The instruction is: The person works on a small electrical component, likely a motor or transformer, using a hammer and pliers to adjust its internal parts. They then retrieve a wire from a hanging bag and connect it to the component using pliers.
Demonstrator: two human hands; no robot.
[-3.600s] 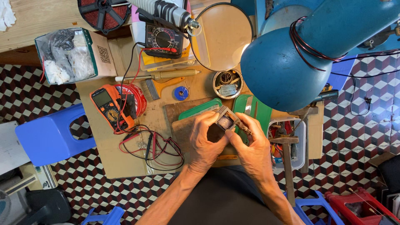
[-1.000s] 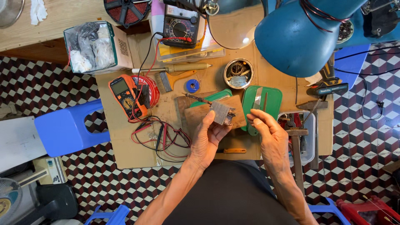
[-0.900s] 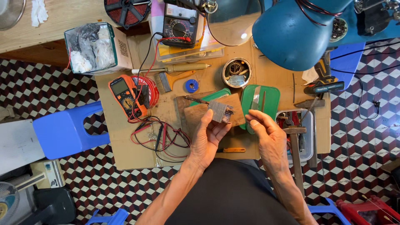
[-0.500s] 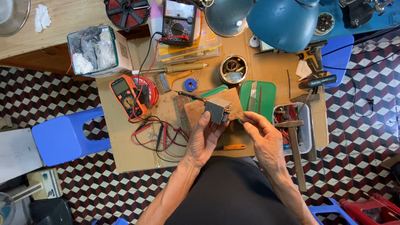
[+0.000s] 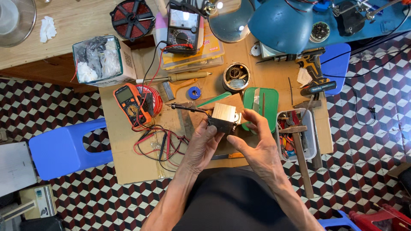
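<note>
We've got a small boxy component [image 5: 223,118], pale metal on top and dark along its lower edge, held up over the middle of the wooden bench [image 5: 128,162]. Our left hand [image 5: 201,145] grips it from below and the side, fingers [image 5: 212,128] curled and clamped on the dark base. Our right hand [image 5: 257,147] sits just beside it, thumb and fingertips [image 5: 250,116] reaching to the block's right edge; we cannot tell whether they press on it or only brush it.

Directly behind the block lies a soldering iron [image 5: 188,108] with a dark handle, its tip pointing left, and a green tray [image 5: 270,107] just right of the hands. Moving left, an orange multimeter [image 5: 128,102] rests beside a red coil, with red and black test leads [image 5: 158,143] tangled over the board below it. Above, a wooden-handled tool [image 5: 180,77] lies flat near a small blue spool [image 5: 195,92] and a round tin [image 5: 236,77] of odds and ends. Further up stands a black analogue meter [image 5: 184,25] on a yellow case, and a big blue lamp shade [image 5: 282,23] hangs at the top.

To our right, a clear tub of tools [image 5: 310,145] with a hammer [image 5: 299,158] across it, and a cordless drill [image 5: 314,75] beyond. A blue plastic stool [image 5: 64,147] sits left on the chequered floor.
</note>
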